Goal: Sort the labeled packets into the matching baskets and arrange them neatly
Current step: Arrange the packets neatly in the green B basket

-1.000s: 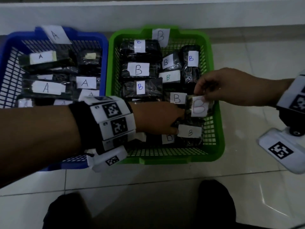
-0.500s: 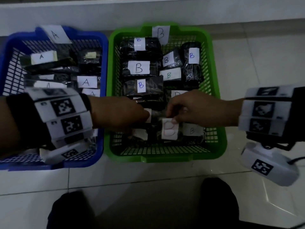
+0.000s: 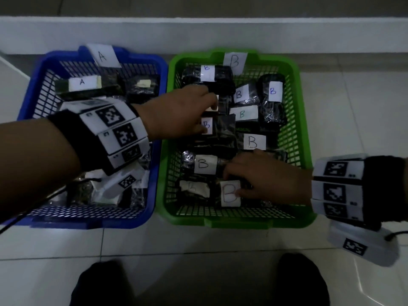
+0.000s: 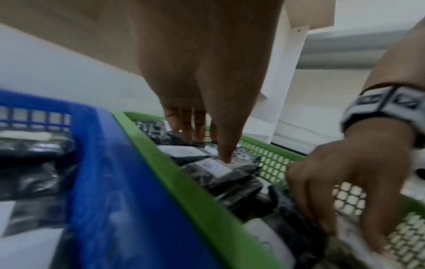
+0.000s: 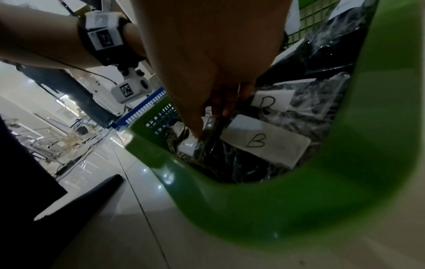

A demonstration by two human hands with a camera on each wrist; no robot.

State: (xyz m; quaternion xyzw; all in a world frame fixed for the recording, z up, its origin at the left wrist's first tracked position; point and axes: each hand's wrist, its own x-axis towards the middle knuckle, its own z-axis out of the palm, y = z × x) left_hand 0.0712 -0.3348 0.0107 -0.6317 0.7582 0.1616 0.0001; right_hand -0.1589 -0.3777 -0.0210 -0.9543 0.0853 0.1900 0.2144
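In green basket [image 3: 305, 164] on floor, both your hands among black packets marked B. Left hand [image 3: 176, 113] reaches over blue basket [image 3: 39, 89], fingers extended, thumb tip pressing label of mid-basket packet [image 3: 220, 129]; nothing gripped. Right hand [image 3: 262, 180] at near end, curled fingers pinching front packet [image 3: 230, 193]. Packets marked A lie in blue basket.

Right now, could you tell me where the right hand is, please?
In the head view, the right hand is at the near right of the green basket, fingers on a B packet.
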